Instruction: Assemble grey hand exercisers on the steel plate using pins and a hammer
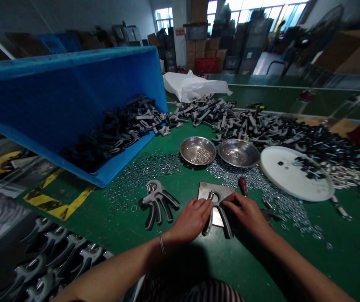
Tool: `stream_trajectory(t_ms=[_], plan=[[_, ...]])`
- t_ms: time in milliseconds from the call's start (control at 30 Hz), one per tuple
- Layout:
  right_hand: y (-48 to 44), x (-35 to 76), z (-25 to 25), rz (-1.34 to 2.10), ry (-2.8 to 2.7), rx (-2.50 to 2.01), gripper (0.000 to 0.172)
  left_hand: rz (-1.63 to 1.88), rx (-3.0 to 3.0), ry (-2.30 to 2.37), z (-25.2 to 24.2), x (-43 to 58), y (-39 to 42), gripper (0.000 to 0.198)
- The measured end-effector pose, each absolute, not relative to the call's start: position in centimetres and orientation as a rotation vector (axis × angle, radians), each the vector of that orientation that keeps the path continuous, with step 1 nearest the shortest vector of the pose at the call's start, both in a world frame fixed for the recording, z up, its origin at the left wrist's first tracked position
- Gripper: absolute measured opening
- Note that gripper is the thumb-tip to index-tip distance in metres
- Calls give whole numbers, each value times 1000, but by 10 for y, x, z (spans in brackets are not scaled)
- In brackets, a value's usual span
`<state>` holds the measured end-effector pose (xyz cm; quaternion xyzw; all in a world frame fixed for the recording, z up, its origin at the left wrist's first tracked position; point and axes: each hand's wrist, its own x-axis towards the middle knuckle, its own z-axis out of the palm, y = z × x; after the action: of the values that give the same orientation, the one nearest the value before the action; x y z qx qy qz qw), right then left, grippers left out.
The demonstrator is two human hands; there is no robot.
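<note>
On a square metal plate (202, 191) in front of me lies a grey and black hand grip (224, 220) with a coil spring near its top. My left hand (193, 218) is closed around its left handle, fingers pressed together. At the right side of its top, my right hand (245, 212) pinches with thumb and forefinger; whatever small part is between them is hidden. Left of my hands, several similar hand grips (158, 201) lie stacked together. A red-handled screwdriver (243, 184) rests just behind the plate's right corner.
A tipped blue bin (104, 176) spills grey handles at the left. Two metal bowls (198, 161) (239, 163) and a white round tray (308, 191) stand behind the plate. Small metal rings (145, 170) are scattered around. Finished-looking grips (46, 264) fill a container at the lower left.
</note>
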<state>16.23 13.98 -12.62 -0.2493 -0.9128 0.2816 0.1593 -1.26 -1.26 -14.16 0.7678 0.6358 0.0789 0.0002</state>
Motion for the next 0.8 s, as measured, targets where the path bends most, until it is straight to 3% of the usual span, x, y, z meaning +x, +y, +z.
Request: stream_trajectory(t_ms=[267, 467, 667, 800], plan=[[125, 143, -140, 593, -2649, -472, 18, 535, 2004, 1990, -125, -18, -6, 37], [123, 150, -141, 472, -2758, -356, 23, 298, 2249, 1936, -119, -19, -2, 34], [115, 176, -148, 153, -2872, -173, 50, 152, 2488, 1922, -128, -14, -5, 38], [112, 179, -142, 140, -2958, -163, 60, 211, 2370, 1972, -130, -14, -4, 38]])
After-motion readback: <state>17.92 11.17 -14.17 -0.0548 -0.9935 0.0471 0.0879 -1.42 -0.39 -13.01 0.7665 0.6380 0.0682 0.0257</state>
